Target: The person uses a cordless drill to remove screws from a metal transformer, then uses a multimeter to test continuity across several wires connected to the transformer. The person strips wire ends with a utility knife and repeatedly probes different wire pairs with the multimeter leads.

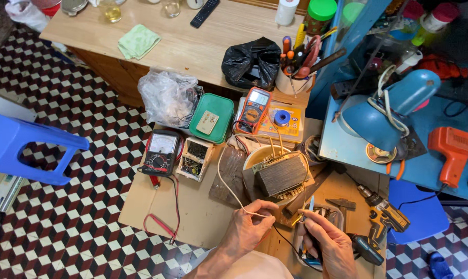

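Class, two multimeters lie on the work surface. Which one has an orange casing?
The digital multimeter, lying farther from the hands on a yellow package. The other, the analogue multimeter on the brown board, is black with a needle dial.

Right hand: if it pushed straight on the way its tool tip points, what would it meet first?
Likely the transformer just beyond the right hand and its soldering iron tip; depth is unclear from this view.

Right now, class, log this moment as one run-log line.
left hand: pinching pale wire | right hand: holding blue-handled tool | ahead: transformer | left: black meter
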